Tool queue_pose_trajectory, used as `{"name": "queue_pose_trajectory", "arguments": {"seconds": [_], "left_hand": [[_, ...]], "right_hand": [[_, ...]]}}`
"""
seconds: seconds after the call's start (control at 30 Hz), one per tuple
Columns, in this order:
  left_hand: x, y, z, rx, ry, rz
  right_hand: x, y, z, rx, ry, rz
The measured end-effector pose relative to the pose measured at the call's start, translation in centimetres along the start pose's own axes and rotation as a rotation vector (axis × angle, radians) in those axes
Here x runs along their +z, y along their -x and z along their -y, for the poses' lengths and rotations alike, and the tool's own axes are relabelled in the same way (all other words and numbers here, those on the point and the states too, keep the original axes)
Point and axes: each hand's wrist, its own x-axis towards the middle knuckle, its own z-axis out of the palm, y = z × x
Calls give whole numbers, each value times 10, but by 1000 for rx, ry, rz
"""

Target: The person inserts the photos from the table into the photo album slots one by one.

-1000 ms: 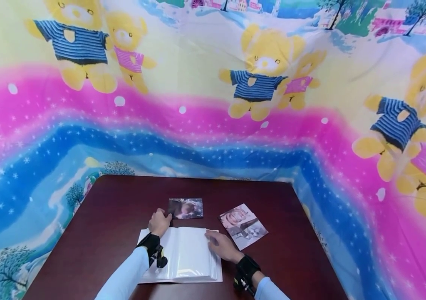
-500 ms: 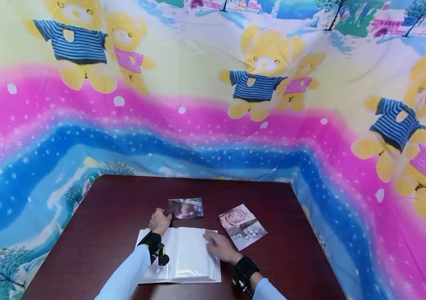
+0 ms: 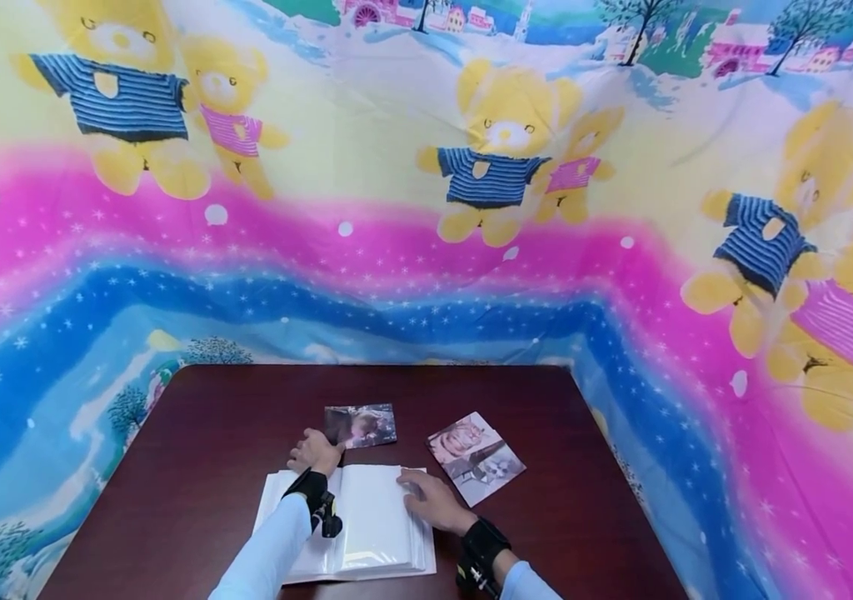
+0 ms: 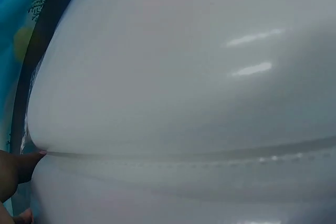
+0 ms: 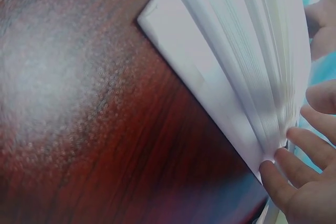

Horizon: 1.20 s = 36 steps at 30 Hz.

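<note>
A photo album [image 3: 377,517] with white pages and clear plastic sleeves lies spread out on the dark table. My left hand [image 3: 316,452] is at its far edge by the fold, thumb toward the right; in the left wrist view the thumb [image 4: 29,163] touches the page edge. Along the right side, my right hand [image 3: 434,502] touches the page edges with its fingertips, as the right wrist view shows on the page stack [image 5: 247,61]. Just beyond the left hand lies a dark photo [image 3: 362,427]. To the right of the album are overlapping photos [image 3: 476,458].
The dark reddish table [image 3: 231,408] has rounded far corners. A patterned cloth [image 3: 396,292] with bears hangs behind it and along its sides. Each wrist wears a black strap with a small camera, the left one [image 3: 327,521] hanging over the album.
The head view has shifted slightly. Relative to the album, my left hand has slid a little right toward the fold. My right hand stays at the right page edges.
</note>
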Motion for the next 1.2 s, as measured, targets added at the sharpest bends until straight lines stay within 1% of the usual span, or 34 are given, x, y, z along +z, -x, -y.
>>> {"name": "queue_pose_trajectory", "arguments": {"seconds": [0.07,0.1,0.23,0.3,0.37,0.4,0.5,0.6,0.7,0.77,0.83,0.87,0.9,1.0,1.07,1.1,1.13,1.2], "left_hand": [[-1,0,1,36,19,-14],[-3,1,1,63,36,-21],[-14,5,3,163,121,-31],[-22,6,6,191,180,-19],[-31,7,8,198,253,1],[-35,8,9,188,298,16],[-45,12,12,146,475,82],[-51,21,16,88,654,155],[-54,35,18,45,793,217],[-56,45,19,24,854,241],[-56,55,18,24,896,251],[-56,60,17,29,912,255],[-56,66,17,39,925,259],[-57,81,14,85,937,273],[-56,91,11,118,931,294],[-55,96,11,129,924,305],[-54,100,11,137,914,315],[-53,106,12,156,893,324]], "right_hand": [[1,0,0,2,-7,1],[1,0,-1,0,-13,-1],[0,-3,-1,-11,-41,-6],[-1,-7,0,-8,-48,-5],[-3,-13,2,-5,-66,-9],[-4,-16,3,-11,-77,-16],[-6,-24,7,-29,-80,-60],[-3,-27,11,-31,-80,-122],[4,-28,17,22,-56,-204],[10,-31,21,58,-44,-252],[16,-35,26,101,-62,-296],[18,-38,28,128,-97,-306],[19,-40,31,139,-166,-309],[20,-47,39,180,-463,-303],[18,-49,41,205,-629,-298],[16,-50,42,208,-695,-296],[15,-50,43,207,-737,-296],[11,-50,45,190,-759,-289]]}}
